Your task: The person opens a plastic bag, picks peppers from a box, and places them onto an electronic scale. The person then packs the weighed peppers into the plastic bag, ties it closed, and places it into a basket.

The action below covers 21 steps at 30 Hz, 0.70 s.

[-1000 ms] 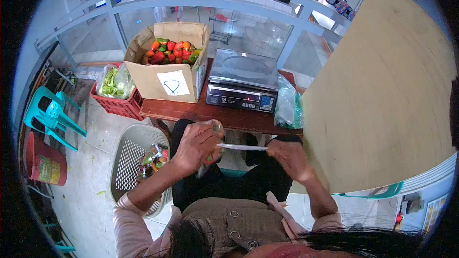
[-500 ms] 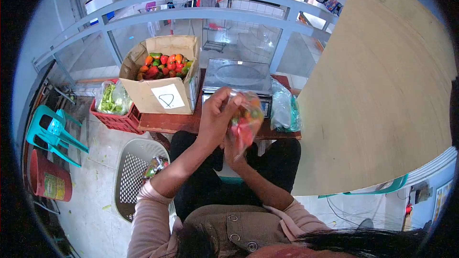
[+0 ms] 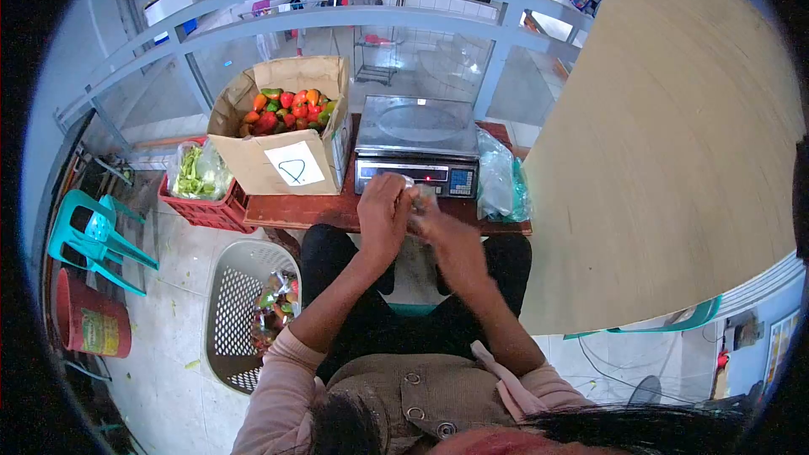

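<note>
Both hands meet in front of the scale, closed around a clear plastic bag [image 3: 425,195]. Only a bit of the plastic shows between the fingers; the bag's peppers are hidden from view. My left hand [image 3: 384,212] pinches the bag from the left. My right hand [image 3: 452,240], slightly blurred, is wrapped against it from the right. Just beyond them stands a digital scale [image 3: 415,131] with a bare metal pan and a lit red dot on its panel. To its left is a cardboard box [image 3: 244,157] of red, orange and green peppers [image 3: 291,109].
Clear and green plastic bags [image 3: 503,181] lie right of the scale on the red wooden bench [image 3: 308,215]. A white basket [image 3: 226,303] holding bagged peppers stands by my left leg. Behind it is a red crate [image 3: 202,209] of green vegetables. A plywood panel [image 3: 666,160] fills the right.
The bag of peppers was visible upright in my hands; now my hands cover it. My right hand has come up from beneath the bag to beside my left.
</note>
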Tool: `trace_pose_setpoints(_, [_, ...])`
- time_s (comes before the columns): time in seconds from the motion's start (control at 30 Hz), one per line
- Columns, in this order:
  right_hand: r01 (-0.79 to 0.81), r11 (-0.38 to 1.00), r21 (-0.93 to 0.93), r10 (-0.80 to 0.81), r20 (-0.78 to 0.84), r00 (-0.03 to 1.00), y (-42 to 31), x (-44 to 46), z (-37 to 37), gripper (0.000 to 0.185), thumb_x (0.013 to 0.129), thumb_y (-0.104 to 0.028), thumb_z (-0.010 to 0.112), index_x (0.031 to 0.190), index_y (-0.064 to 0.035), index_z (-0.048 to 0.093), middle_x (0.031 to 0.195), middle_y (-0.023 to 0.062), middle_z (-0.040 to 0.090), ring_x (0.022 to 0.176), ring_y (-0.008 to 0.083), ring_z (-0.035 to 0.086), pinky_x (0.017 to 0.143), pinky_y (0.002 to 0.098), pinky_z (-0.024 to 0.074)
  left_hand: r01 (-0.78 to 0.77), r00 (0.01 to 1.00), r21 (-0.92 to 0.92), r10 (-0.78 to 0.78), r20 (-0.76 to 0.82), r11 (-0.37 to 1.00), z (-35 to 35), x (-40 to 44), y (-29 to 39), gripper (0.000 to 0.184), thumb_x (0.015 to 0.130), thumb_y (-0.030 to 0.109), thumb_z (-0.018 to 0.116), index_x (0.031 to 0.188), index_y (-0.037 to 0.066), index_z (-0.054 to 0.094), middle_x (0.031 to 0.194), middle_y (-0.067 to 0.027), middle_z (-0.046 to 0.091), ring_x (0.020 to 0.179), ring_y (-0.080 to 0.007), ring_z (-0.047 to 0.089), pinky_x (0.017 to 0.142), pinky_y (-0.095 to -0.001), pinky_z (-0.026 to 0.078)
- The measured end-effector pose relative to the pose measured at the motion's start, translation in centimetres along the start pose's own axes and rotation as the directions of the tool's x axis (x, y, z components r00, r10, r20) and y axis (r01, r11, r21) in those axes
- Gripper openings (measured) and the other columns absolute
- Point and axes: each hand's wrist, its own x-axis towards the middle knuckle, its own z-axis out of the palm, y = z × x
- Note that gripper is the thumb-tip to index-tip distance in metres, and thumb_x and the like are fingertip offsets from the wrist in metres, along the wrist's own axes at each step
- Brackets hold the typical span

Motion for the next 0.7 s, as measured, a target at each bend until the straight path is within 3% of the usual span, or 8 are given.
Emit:
trace_pose_setpoints(0.1, [0.106, 0.983, -0.151, -0.084, 0.146, 0.986, 3.0, 1.6, -4.0, 0.019, 0.083, -0.018, 0.055, 0.089, -0.0008, 0.057, 0.094, 0.0158, 0.060, 0.092, 0.0276, 0.058, 0.077, 0.0347, 0.0467, -0.183, 0.981, -0.081, 0.188, 0.058, 0.980, -3.2, 0.5, 3.0, 0.017, 0.077, 0.018, 0.062, 0.080, 0.002, 0.055, 0.080, -0.0126, 0.055, 0.074, -0.0324, 0.052, 0.066, -0.0398, 0.043])
trace_pose_setpoints(0.2, [0.103, 0.956, 0.275, -0.116, 0.033, 0.993, 1.5, 2.4, -7.4, 0.021, 0.087, -0.020, 0.053, 0.084, -0.0008, 0.060, 0.104, 0.0138, 0.059, 0.100, 0.0273, 0.056, 0.081, 0.0369, 0.0457, -0.342, 0.914, -0.190, 0.373, 0.161, 0.920, -5.8, 0.5, 6.5, 0.016, 0.072, 0.014, 0.066, 0.081, 0.004, 0.058, 0.085, -0.0103, 0.059, 0.076, -0.0306, 0.056, 0.067, -0.0385, 0.047])
trace_pose_setpoints(0.3, [0.149, 0.658, 0.738, -0.210, -0.010, 0.978, 0.9, 3.0, -7.8, 0.028, 0.087, -0.024, 0.054, 0.076, 0.0008, 0.059, 0.102, 0.0133, 0.059, 0.096, 0.0256, 0.056, 0.080, 0.0367, 0.0452, -0.438, 0.837, -0.251, 0.493, 0.239, 0.863, -7.8, 1.5, 9.5, 0.015, 0.070, 0.009, 0.065, 0.082, 0.006, 0.057, 0.088, -0.0076, 0.058, 0.080, -0.0257, 0.056, 0.071, -0.0354, 0.047])
trace_pose_setpoints(0.43, [-0.039, 0.450, 0.892, -0.105, 0.097, 0.990, 2.7, 2.1, -6.5, 0.034, 0.087, -0.035, 0.056, 0.080, -0.0020, 0.058, 0.099, 0.0145, 0.057, 0.096, 0.0239, 0.056, 0.081, 0.0370, 0.0468, -0.378, 0.809, -0.405, 0.510, 0.292, 0.832, -8.0, 2.7, 11.1, 0.014, 0.074, 0.013, 0.065, 0.081, 0.005, 0.056, 0.085, -0.0071, 0.058, 0.078, -0.0260, 0.057, 0.068, -0.0349, 0.047])
trace_pose_setpoints(0.5, [-0.209, 0.269, 0.940, 0.140, 0.176, 0.974, 2.1, 0.8, -4.4, 0.035, 0.088, -0.039, 0.054, 0.083, -0.0048, 0.058, 0.095, 0.0130, 0.058, 0.089, 0.0204, 0.058, 0.075, 0.0333, 0.0482, -0.306, 0.816, -0.489, 0.490, 0.308, 0.817, -7.4, 3.0, 11.1, 0.014, 0.076, 0.013, 0.065, 0.081, 0.004, 0.057, 0.084, -0.0083, 0.058, 0.079, -0.0274, 0.058, 0.068, -0.0351, 0.047])
trace_pose_setpoints(0.6, [-0.155, -0.528, 0.835, -0.033, 0.162, 0.986, 1.6, -1.4, 1.9, 0.025, 0.089, -0.033, 0.053, 0.084, -0.0091, 0.056, 0.082, 0.0078, 0.057, 0.067, 0.0130, 0.055, 0.056, 0.0254, 0.0431, -0.302, 0.851, -0.491, 0.463, 0.247, 0.817, -6.1, 3.7, 10.2, 0.013, 0.077, 0.014, 0.064, 0.083, 0.004, 0.058, 0.082, -0.0102, 0.058, 0.079, -0.0298, 0.058, 0.068, -0.0354, 0.047])
trace_pose_setpoints(0.67, [-0.207, -0.763, 0.613, -0.126, 0.173, 0.977, 0.5, -2.0, 4.3, 0.023, 0.090, -0.032, 0.052, 0.083, -0.0103, 0.054, 0.072, 0.0042, 0.055, 0.053, 0.0093, 0.050, 0.045, 0.0226, 0.0366, -0.320, 0.890, -0.399, 0.417, 0.184, 0.859, -4.9, 4.2, 8.9, 0.013, 0.078, 0.014, 0.062, 0.085, 0.003, 0.061, 0.082, -0.0111, 0.059, 0.078, -0.0307, 0.058, 0.068, -0.0350, 0.047])
trace_pose_setpoints(0.7, [-0.273, -0.732, 0.625, -0.107, 0.290, 0.951, -0.2, -2.1, 4.8, 0.025, 0.091, -0.034, 0.051, 0.081, -0.0101, 0.053, 0.067, 0.0028, 0.053, 0.050, 0.0085, 0.047, 0.042, 0.0228, 0.0331, -0.282, 0.919, -0.352, 0.357, 0.169, 0.893, -4.3, 4.2, 8.3, 0.012, 0.078, 0.013, 0.062, 0.085, 0.003, 0.060, 0.082, -0.0113, 0.059, 0.077, -0.0308, 0.058, 0.068, -0.0353, 0.047])
